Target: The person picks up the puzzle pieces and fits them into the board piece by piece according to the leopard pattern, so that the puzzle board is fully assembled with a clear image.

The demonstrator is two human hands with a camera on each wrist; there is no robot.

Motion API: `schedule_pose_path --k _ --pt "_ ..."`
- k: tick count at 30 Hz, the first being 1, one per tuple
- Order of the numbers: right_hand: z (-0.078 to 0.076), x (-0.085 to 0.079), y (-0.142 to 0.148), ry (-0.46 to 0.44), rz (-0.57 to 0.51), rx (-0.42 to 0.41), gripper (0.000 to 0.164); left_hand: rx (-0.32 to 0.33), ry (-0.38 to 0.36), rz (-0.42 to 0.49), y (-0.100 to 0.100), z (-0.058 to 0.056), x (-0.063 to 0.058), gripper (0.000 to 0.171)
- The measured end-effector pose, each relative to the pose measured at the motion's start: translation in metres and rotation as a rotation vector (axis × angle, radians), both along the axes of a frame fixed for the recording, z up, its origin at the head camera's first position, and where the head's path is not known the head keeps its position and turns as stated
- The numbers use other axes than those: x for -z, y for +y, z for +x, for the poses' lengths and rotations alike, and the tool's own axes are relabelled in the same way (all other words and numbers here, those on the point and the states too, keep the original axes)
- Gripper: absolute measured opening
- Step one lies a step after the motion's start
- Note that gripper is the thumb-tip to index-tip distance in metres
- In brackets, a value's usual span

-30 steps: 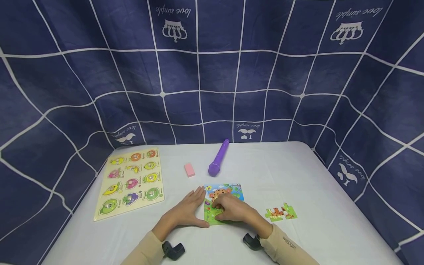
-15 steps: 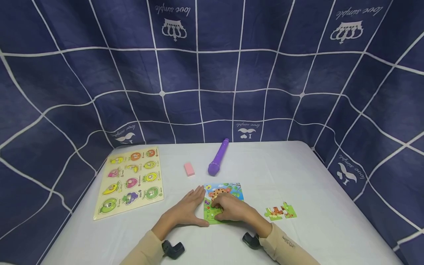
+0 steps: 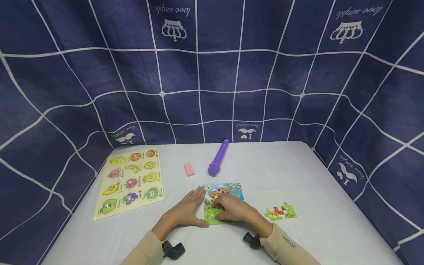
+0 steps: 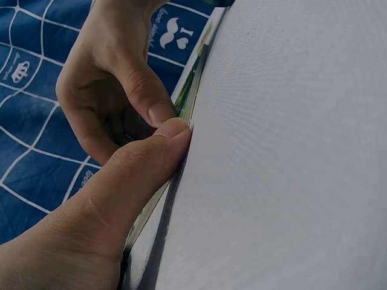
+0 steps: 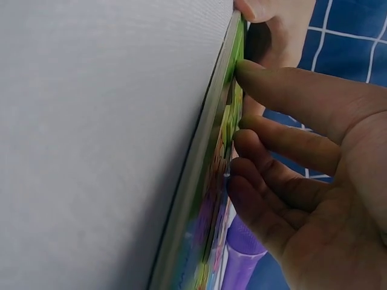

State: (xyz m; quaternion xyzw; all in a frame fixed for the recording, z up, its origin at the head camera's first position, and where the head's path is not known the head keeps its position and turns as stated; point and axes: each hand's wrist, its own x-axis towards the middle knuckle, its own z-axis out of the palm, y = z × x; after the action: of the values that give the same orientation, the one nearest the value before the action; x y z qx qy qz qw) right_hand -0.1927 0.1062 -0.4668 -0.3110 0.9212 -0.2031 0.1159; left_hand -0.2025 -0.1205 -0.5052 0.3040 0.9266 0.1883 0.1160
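A small jigsaw puzzle board (image 3: 210, 216) with a spotted cartoon animal lies on the white table. Along its left edge rests my left hand (image 3: 188, 209), fingers straight and thumb at the near left corner. My right hand (image 3: 233, 208) is over the board's middle. Seen from the right wrist, its thumb and fingertips touch the puzzle's face (image 5: 208, 211), with thumb and index finger apart. Part of the picture is hidden under this hand. Two loose joined-looking puzzle pieces (image 3: 276, 213), green with orange spots, lie right of the board.
Far left lies a wooden fruit peg board (image 3: 124, 197). Beyond the puzzle are a pink block (image 3: 189, 169) and a purple toy microphone (image 3: 218, 158). A blue gridded curtain (image 3: 215, 73) surrounds the white table (image 3: 265, 169).
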Motion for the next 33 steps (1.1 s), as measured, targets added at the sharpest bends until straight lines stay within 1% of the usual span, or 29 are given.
schedule_pose_path --k 6,15,23,27,33 --pt "0.000 -0.001 0.004 -0.008 -0.040 -0.020 0.035 0.002 -0.005 -0.001 0.000 0.000 -0.001 0.126" --pt "-0.001 -0.003 0.016 -0.049 -0.080 -0.011 0.040 0.006 0.005 0.000 0.001 0.000 -0.003 0.125" --pt "0.001 -0.003 0.037 -0.016 -0.096 -0.052 0.042 0.012 0.015 0.004 0.001 0.001 -0.002 0.125" --pt "0.001 -0.005 0.050 -0.040 -0.105 -0.028 0.044 0.015 0.025 0.009 0.000 0.001 -0.001 0.125" --pt "0.003 -0.007 0.071 -0.027 -0.080 0.016 0.049 0.007 0.024 -0.003 0.000 0.001 0.000 0.126"
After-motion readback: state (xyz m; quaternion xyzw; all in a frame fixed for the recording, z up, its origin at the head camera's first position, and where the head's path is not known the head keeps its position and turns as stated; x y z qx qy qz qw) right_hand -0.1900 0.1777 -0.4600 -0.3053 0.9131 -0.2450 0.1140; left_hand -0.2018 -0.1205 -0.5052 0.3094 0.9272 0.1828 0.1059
